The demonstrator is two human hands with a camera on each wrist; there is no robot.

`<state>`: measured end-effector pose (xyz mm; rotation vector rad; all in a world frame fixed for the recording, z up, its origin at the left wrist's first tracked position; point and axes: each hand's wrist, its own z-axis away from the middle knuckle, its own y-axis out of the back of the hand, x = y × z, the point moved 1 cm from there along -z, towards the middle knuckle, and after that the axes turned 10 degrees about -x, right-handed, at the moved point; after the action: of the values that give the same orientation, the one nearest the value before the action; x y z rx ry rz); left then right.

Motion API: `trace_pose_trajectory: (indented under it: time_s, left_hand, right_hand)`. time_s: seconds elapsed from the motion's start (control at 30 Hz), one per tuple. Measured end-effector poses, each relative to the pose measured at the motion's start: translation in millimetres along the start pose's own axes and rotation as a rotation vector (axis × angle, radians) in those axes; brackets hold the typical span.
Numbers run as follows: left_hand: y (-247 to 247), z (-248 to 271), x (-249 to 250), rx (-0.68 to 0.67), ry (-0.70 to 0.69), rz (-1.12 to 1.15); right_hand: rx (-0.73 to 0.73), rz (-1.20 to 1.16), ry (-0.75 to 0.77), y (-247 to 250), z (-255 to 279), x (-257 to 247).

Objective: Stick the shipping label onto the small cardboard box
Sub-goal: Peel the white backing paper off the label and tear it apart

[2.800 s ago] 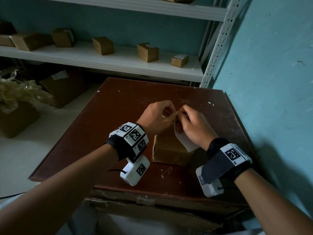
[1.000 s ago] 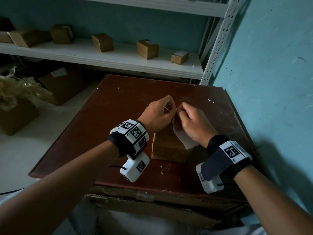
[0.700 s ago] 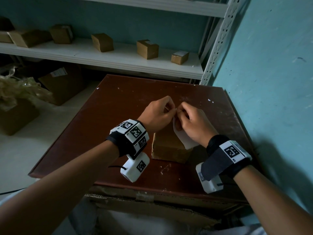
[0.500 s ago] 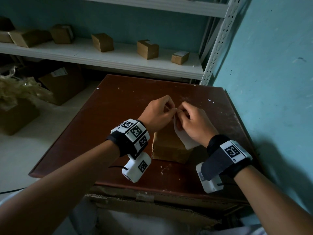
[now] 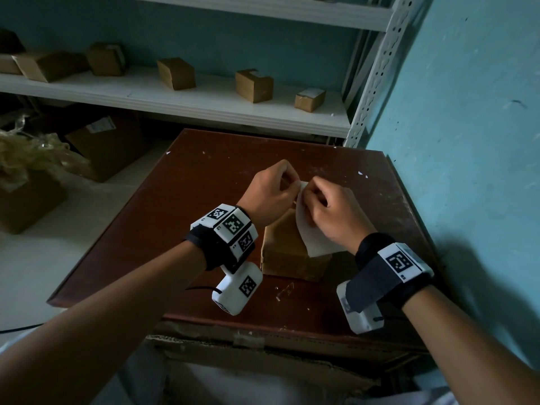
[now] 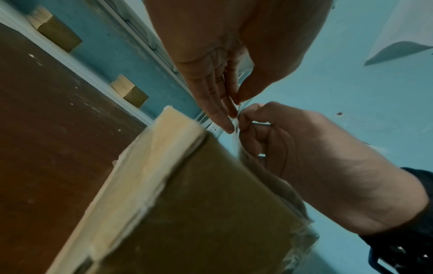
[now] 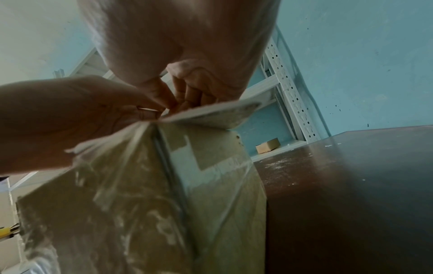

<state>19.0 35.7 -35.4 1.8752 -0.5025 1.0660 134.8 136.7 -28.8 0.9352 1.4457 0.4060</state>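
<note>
Little change from the earlier frames: both hands hold the same pinch over the box, the left wrist dipped a touch lower, label sheet hanging as before.

Nearest, the two forearms with wrist cameras. Beyond them the small cardboard box (image 5: 287,249) sits on the brown surface (image 5: 181,214), near its front right part, old tape and torn paper on its faces.

Above the box, the right hand (image 5: 330,211) has fingers curled, clamped on the upper corner of the shipping label (image 5: 311,241); the sheet droops down over the box's right top edge, not yet stuck. The left hand (image 5: 271,192) pinches at that same corner, fingertips (image 6: 228,118) meeting the right thumb. The right wrist view shows the sheet splitting into two layers at the pinch.

Step in hand, by judgement: peeling the label from its backing, only just begun at the corner.

Next move calls for pulling the layers apart steadily without curling the sticky side onto itself, then laying it flat on the box top.

Farther back, a white shelf (image 5: 204,103) carries several small boxes; blue wall at right.
</note>
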Motion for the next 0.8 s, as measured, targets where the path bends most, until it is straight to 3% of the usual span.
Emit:
trace_pose_trajectory:
  time_s: [0.3, 0.8]
  left_hand:
    - [-1.7, 0.8, 3.9, -0.037, -0.089, -0.061]
    - [-2.5, 1.3, 2.4, 0.003, -0.083, -0.067]
  right_hand:
    - [0.102, -0.097, -0.046, 2.4, -2.3, 0.8]
    - [0.07, -0.091, -0.056, 1.8, -2.0, 2.1]
